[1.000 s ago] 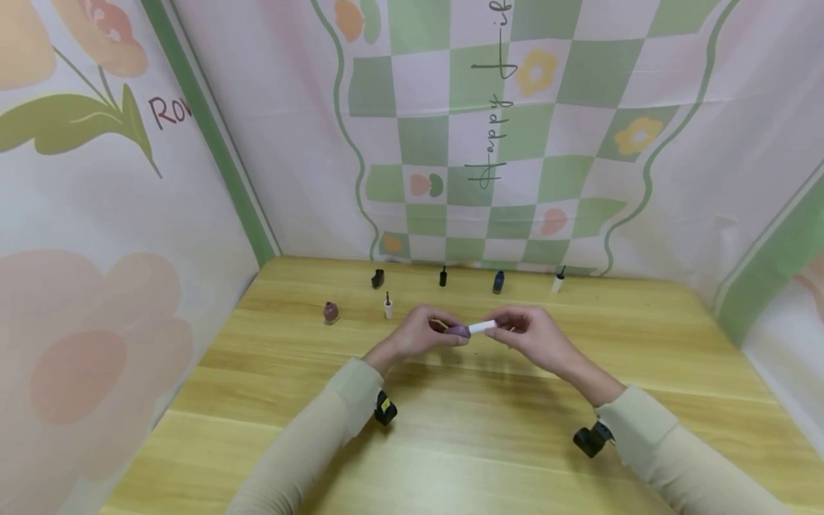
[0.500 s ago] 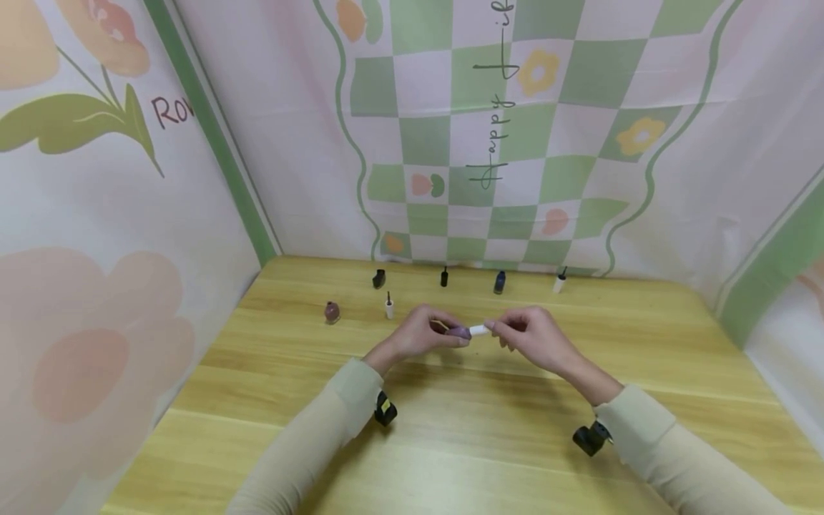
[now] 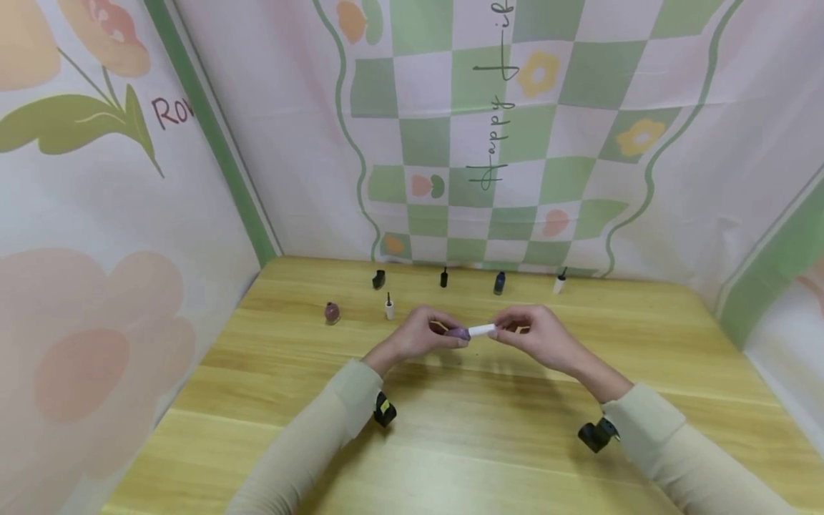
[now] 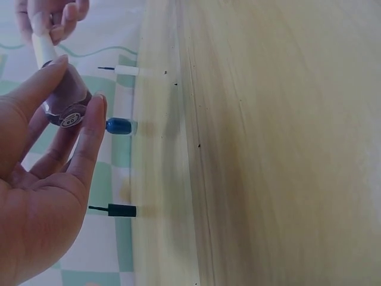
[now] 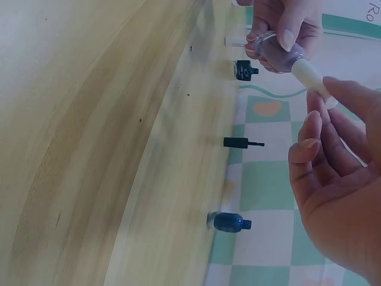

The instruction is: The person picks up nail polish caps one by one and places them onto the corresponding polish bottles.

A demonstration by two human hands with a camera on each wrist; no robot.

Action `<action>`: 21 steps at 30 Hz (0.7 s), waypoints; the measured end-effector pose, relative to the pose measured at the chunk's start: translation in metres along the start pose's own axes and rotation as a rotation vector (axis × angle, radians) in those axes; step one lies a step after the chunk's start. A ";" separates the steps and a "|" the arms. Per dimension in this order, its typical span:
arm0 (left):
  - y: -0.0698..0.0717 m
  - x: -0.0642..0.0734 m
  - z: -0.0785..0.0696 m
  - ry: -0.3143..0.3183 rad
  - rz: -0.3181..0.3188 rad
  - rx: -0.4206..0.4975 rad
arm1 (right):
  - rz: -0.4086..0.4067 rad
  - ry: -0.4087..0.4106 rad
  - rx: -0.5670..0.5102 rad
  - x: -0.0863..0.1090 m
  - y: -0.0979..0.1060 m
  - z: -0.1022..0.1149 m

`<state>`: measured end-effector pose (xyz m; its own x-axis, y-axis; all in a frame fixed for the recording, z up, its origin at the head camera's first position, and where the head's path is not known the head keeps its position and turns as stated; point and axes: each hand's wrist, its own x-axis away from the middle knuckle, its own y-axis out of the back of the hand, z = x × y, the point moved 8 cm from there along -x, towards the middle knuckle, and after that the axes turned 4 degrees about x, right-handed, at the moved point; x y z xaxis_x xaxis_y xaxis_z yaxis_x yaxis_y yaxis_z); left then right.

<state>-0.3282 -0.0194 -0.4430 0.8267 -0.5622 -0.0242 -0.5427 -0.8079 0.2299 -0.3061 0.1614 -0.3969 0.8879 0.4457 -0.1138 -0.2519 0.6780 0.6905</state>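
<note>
My left hand (image 3: 420, 332) grips a purple nail polish bottle (image 4: 67, 95) by its glass body, held tilted above the table. A white cap (image 3: 481, 330) sits on the bottle's neck and points to the right. At the cap's far end, the thumb and fingertips of my right hand (image 3: 537, 335) pinch it, as the right wrist view shows. The label on the bottle's base faces the left wrist camera. Whether the cap is fully tight cannot be seen.
Along the table's (image 3: 412, 443) back stand a black bottle (image 3: 378, 280), a black brush cap (image 3: 444, 277), a dark blue bottle (image 3: 499, 283) and a white brush cap (image 3: 558, 284). An uncapped mauve bottle (image 3: 331, 312) and another white brush cap (image 3: 389, 307) stand left of my hands.
Half a second ago my right fingers covered more of the white cap; now they are farther right, at its end. My left hand and the bottle have barely moved.
</note>
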 end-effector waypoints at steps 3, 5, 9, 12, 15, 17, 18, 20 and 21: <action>0.000 0.000 0.000 -0.001 -0.004 -0.014 | -0.005 -0.002 0.016 -0.001 0.000 0.000; 0.000 0.000 0.000 -0.002 -0.004 -0.024 | -0.009 -0.005 0.021 -0.002 0.000 0.000; -0.001 0.001 -0.002 0.007 -0.002 -0.027 | -0.015 -0.016 0.035 -0.002 0.000 -0.002; -0.001 0.001 -0.001 0.014 0.002 -0.014 | -0.016 -0.026 0.045 -0.002 0.001 -0.003; -0.001 0.001 -0.001 0.019 0.003 0.002 | -0.001 -0.008 0.045 -0.002 0.001 -0.001; 0.000 0.001 0.000 0.020 0.003 0.005 | 0.015 0.015 0.038 -0.002 0.001 0.002; 0.000 0.001 0.000 0.021 0.003 0.005 | 0.023 0.023 0.036 -0.002 0.001 0.003; 0.000 0.001 0.000 0.021 0.000 -0.002 | 0.032 0.035 0.040 -0.003 0.001 0.005; 0.000 0.001 0.000 0.020 0.001 -0.008 | 0.030 0.038 0.047 -0.003 0.001 0.006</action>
<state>-0.3275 -0.0197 -0.4431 0.8292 -0.5589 -0.0047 -0.5420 -0.8062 0.2372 -0.3071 0.1576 -0.3916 0.8651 0.4874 -0.1190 -0.2587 0.6365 0.7265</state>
